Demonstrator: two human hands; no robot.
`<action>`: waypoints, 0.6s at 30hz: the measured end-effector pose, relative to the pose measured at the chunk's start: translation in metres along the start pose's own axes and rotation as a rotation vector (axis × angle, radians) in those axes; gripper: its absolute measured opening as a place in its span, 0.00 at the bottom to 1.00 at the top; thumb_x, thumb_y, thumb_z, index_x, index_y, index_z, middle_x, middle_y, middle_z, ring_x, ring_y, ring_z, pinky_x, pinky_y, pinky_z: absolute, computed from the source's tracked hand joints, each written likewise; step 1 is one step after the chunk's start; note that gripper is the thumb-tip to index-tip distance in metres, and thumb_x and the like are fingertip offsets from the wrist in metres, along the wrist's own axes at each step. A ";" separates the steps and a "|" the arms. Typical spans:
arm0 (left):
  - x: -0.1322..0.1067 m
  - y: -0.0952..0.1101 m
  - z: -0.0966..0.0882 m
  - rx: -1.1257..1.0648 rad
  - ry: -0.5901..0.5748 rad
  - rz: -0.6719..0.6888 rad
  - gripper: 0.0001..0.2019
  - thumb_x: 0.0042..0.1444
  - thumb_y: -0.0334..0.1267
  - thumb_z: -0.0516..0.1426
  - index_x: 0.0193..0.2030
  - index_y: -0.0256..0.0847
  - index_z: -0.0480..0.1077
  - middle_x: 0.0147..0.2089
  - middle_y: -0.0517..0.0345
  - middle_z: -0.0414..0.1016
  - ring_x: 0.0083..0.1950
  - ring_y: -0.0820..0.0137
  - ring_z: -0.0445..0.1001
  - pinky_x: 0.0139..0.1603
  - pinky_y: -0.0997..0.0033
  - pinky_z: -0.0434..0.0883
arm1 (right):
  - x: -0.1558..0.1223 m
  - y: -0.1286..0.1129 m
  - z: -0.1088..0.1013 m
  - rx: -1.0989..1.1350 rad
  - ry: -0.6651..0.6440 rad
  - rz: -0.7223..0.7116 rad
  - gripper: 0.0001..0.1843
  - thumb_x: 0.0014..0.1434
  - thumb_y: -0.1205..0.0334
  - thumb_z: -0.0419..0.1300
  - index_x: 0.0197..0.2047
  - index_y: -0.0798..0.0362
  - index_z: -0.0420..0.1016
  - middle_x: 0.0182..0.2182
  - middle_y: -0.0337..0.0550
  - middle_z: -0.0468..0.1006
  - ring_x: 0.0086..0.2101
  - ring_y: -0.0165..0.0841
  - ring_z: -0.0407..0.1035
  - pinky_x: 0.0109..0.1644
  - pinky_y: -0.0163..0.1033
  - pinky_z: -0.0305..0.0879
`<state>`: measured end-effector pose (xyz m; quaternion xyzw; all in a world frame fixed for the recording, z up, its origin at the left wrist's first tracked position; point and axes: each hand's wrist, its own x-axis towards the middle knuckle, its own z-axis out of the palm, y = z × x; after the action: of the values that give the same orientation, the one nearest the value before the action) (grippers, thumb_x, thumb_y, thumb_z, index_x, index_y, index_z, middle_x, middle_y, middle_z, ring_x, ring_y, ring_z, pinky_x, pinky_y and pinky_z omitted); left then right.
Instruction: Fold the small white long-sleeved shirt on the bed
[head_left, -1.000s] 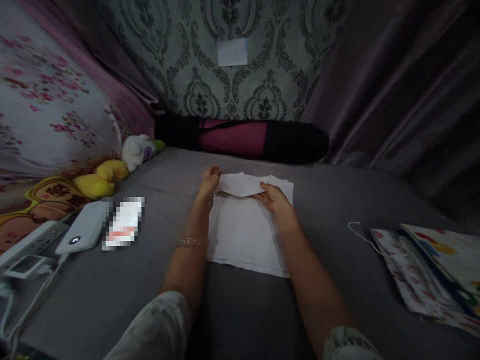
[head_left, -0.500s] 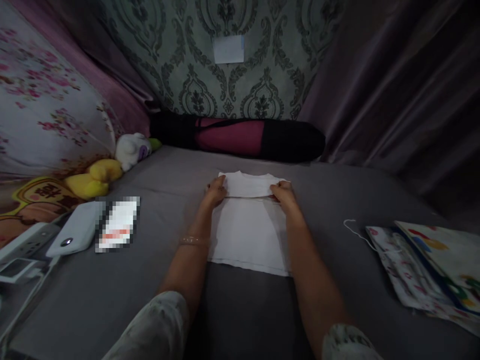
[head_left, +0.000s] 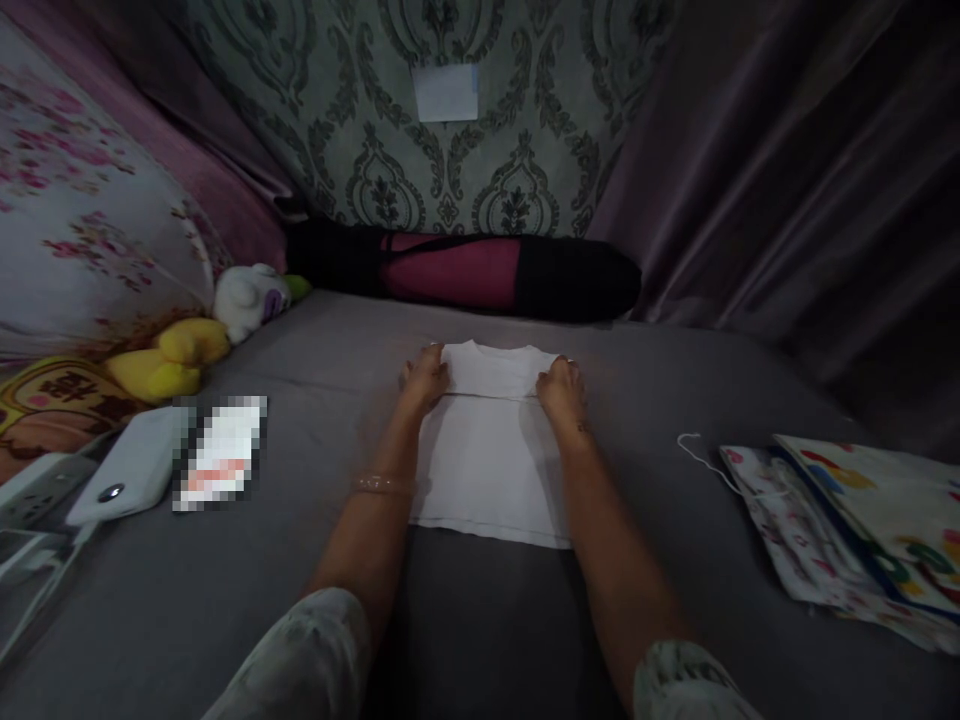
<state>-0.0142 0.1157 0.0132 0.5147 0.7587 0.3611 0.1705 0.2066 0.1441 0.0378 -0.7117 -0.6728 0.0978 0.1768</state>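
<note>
while folded, white shirt lies flat

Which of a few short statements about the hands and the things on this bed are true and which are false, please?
1. The left hand and right hand both rest on the far end of the white garment. True.
2. The white garment is held up in the air. False: it lies flat on the grey sheet.
3. A bracelet sits on the left wrist. True.
4. The yellow plush toy lies to the right of the garment. False: the yellow plush toy lies to its left, by the floral pillow.
</note>
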 end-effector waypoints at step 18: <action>-0.023 0.039 0.026 0.475 -0.191 0.352 0.25 0.71 0.40 0.39 0.71 0.39 0.57 0.74 0.48 0.55 0.77 0.60 0.47 0.75 0.47 0.45 | -0.017 -0.032 0.029 -0.084 -0.193 -0.526 0.31 0.71 0.59 0.36 0.73 0.56 0.52 0.72 0.44 0.50 0.71 0.39 0.38 0.73 0.60 0.29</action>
<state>0.0375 0.1128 0.0209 0.6952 0.7016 0.1477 0.0505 0.1645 0.1318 0.0221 -0.5067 -0.8516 0.0879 0.1017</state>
